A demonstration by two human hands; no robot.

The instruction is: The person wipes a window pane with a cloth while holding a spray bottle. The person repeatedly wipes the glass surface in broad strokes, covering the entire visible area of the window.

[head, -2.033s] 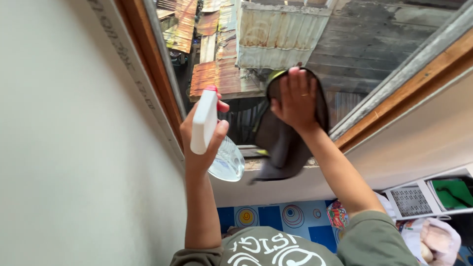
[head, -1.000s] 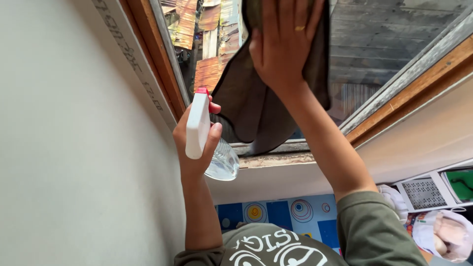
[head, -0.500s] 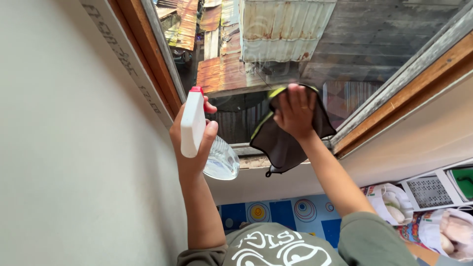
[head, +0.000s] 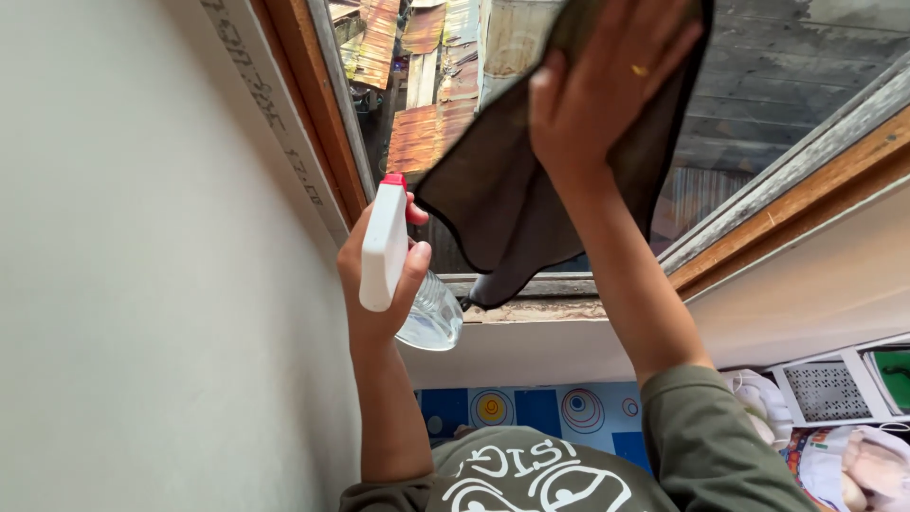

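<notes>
View from above the person's head, facing a window. The right hand (head: 607,81) lies flat with fingers spread against a dark cloth (head: 512,199), pressing it onto the window glass (head: 758,66) near the top of the pane; a ring shows on one finger. The cloth hangs down from under the palm, its lower corner reaching the bottom rail of the window frame (head: 531,284) and covering much of the middle of the pane. The left hand (head: 379,275) is closed around the neck of a spray bottle (head: 403,275) (white trigger head with a red tip, clear body), with the thumb wrapped over the head and a fingertip at the red tip; the bottle is held upright just beside the left jamb, below and to the left of the cloth, apart from it. A wooden jamb (head: 318,104) borders the glass on the left, with a pale wall (head: 142,284) beyond it. Rusted metal roofs (head: 417,123) show through the glass. Below the sill (head: 531,346), a blue patterned floor covering (head: 550,412) and a white perforated tray (head: 825,389) lie at lower right, partly hidden by the right forearm and green sleeve (head: 711,446).
</notes>
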